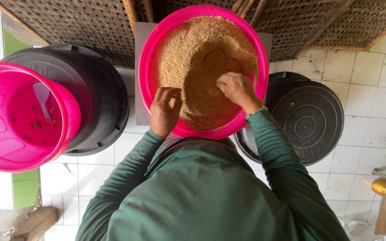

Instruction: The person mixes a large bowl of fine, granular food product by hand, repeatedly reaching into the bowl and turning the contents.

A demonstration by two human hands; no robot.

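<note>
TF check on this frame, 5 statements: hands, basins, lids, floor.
1. Both hands are in the grain-filled pink basin. True: the left hand and the right hand both touch the brown grain.
2. The second pink basin is full of grain. False: it is nearly empty, with a white scoop and a few crumbs.
3. That second basin rests on a black lid. True.
4. The person wears a red sleeve. False: the sleeves are green.
5. The floor is bare earth. False: it is white tile.
</note>
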